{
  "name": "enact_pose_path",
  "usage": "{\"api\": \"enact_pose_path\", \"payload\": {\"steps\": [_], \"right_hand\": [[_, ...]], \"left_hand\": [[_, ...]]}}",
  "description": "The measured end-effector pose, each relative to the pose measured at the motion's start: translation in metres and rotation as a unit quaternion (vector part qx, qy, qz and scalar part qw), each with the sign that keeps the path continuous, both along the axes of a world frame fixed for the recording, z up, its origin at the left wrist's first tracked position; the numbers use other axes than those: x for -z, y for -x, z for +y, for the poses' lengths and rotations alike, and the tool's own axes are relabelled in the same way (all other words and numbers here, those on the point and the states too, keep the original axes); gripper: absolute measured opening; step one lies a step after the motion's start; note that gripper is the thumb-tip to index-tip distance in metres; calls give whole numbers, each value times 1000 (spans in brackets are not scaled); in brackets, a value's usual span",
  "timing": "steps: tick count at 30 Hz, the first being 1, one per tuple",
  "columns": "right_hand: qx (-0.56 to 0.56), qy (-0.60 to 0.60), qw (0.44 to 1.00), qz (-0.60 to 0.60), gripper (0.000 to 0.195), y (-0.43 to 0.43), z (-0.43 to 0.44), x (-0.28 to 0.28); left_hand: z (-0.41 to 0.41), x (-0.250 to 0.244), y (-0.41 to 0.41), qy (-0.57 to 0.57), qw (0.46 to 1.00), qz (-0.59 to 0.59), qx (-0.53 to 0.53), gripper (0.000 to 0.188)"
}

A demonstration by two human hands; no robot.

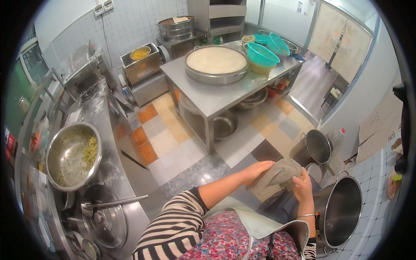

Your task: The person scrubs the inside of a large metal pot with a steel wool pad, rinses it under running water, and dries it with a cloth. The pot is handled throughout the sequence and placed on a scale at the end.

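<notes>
A greyish, crumpled cloth (276,175) is stretched between my two hands, low in front of my body. My left hand (258,170) grips its upper left edge. On the other side, my right hand (302,187) holds the right edge between thumb and fingers, a bangle on that wrist. Beneath the cloth there is something dark, perhaps a bin or bag, partly hidden by my hands and apron. Just right of my right hand stands a tall, deep metal pot (339,211).
A steel table (214,104) ahead bears a round steamer tray of dough (216,61) and teal baskets (263,54). A steel bowl with chopped green filling (74,156) and a pot lid (105,217) lie on the left counter. Another pot (318,146) stands at right.
</notes>
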State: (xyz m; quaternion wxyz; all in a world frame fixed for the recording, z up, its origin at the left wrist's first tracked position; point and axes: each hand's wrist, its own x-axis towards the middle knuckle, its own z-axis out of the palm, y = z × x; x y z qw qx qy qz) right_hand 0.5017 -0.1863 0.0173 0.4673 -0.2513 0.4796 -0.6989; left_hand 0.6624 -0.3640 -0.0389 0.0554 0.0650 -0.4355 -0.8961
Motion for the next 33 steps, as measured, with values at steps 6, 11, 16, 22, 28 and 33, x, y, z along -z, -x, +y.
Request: {"api": "enact_pose_path", "payload": {"steps": [6,11,16,22,28,33], "right_hand": [[-45,-5,999,27,61,17,50,-14],[-56,23,998,-4,48,41,74,-14],[-19,-3,994,112,48,47,58,-27],[-250,15,754,607,58,-40,-12,-65],[-274,86,776,562,51,-65,-4,-61],[-196,-20,961,196,37,-48,-5,-63]], "left_hand": [[26,-7,-2,68,998,11,-8,44],[31,-37,-6,85,992,52,-74,49],[48,-24,5,253,948,-81,-175,43],[76,-3,19,-201,960,-57,-187,28],[77,-27,5,-216,953,-48,-206,27],[71,-52,36,-245,947,-50,-203,27]]}}
